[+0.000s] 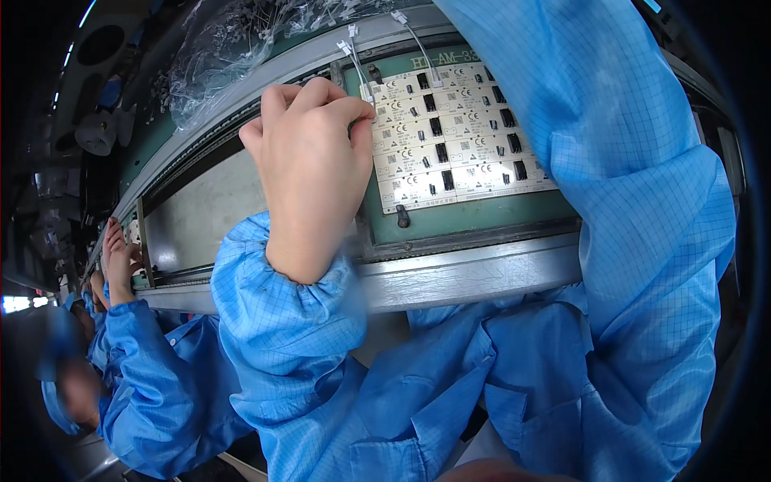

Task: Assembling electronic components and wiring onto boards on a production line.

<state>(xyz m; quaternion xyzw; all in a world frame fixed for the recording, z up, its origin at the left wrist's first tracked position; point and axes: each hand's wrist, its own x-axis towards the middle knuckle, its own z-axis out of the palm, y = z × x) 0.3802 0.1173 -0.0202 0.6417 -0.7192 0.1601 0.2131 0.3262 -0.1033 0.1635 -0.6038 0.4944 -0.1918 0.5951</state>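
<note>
My left hand (309, 157) is over the left edge of a panel of white circuit boards (418, 193), its fingers curled together in a pinch. Its fingertips meet the lower end of a white wire lead with a plug (355, 63); whatever is between them is hidden. Black parts and small dark cylinders stand in rows on the boards. Another white lead (417, 44) rises from the panel's top edge. The panel lies in a green carrier (490, 218). My right sleeve (634, 161) reaches past the top of the head view, and that hand is out of sight.
A metal rail (474, 277) runs along the near side of the line. Beyond the far rail lies a clear plastic bag (213, 72) beside loose wire leads (293, 14). A co-worker in a blue smock (173, 377) sits to the left, one hand (119, 257) raised at the line.
</note>
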